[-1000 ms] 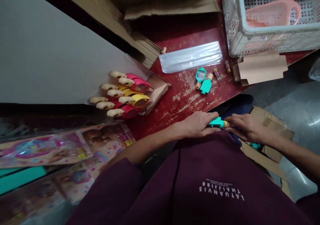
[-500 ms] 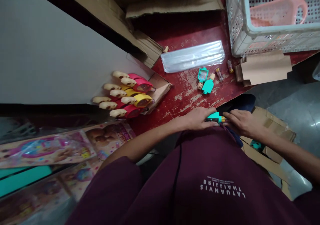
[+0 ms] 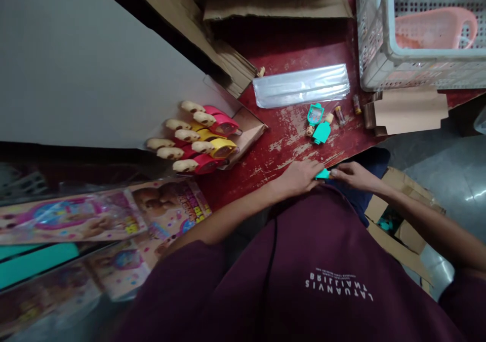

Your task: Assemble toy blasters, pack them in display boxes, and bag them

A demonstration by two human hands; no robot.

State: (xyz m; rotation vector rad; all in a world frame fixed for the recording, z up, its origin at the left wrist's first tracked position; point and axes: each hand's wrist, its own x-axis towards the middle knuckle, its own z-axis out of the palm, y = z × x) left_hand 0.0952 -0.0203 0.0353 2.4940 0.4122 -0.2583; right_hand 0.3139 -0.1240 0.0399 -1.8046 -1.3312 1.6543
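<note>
My left hand point(image 3: 301, 176) is closed around a small teal plastic toy point(image 3: 322, 174) just in front of my shirt, near the table's edge. At the toy's right end, the fingers of my right hand point(image 3: 355, 175) are pinched together; they hide most of what lies between them. Beyond the hands, on the red table point(image 3: 279, 144), lie a teal toy piece with a clear window point(image 3: 315, 114) and a plain teal piece point(image 3: 322, 133), touching a small dog-like head point(image 3: 310, 130). Two small clear tubes with yellow ends, a nearer tube point(image 3: 340, 115) and a farther tube point(image 3: 357, 104), lie beside them.
Clear plastic bags point(image 3: 301, 86) lie flat behind the pieces. Several red and yellow toys with cream dog heads point(image 3: 203, 147) fill a box at left. A white crate point(image 3: 413, 71) and stacked cardboard pieces point(image 3: 412, 111) stand at right. Printed packages point(image 3: 72, 215) lie lower left.
The teal toy has turned in my left hand, so less of it shows. My right fingers have drawn into a tighter pinch, and the yellow-ended tube between the hands is now mostly hidden.
</note>
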